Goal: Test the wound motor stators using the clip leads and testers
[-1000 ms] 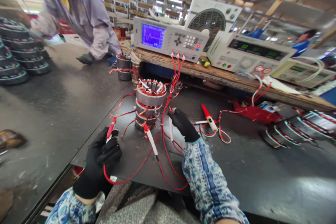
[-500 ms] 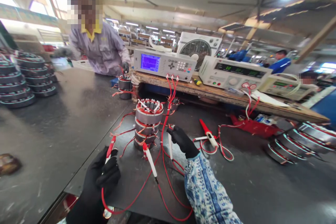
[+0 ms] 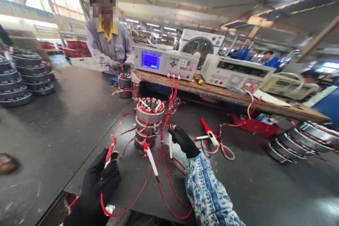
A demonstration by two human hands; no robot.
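A stack of motor stators (image 3: 150, 116) with red windings and loose copper leads stands on the dark tabletop in front of me. My left hand (image 3: 107, 171), in a black glove, grips a red-and-white test clip (image 3: 111, 149), its tip at a lead on the stack's left. At the stack's right side, my gloved right hand (image 3: 181, 141) pinches another white test clip (image 3: 171, 145) beside a lead. A third red-and-white clip (image 3: 150, 159) hangs from the stack's lower front, held by neither hand. Red cables (image 3: 165, 123) run from the clips to the blue-screened tester (image 3: 164, 63).
A wooden shelf (image 3: 233, 95) carries the tester, a second meter (image 3: 237, 72) and a fan (image 3: 198, 47). A red-and-white probe (image 3: 210, 136) lies at right. More stators (image 3: 299, 143) lie far right and stack (image 3: 33, 70) at left. Across the table a co-worker (image 3: 112, 47) handles a stator (image 3: 125, 83).
The co-worker has moved right and now has both hands at the far stator. A small box has appeared on the tester's screen. My hands have hardly moved.
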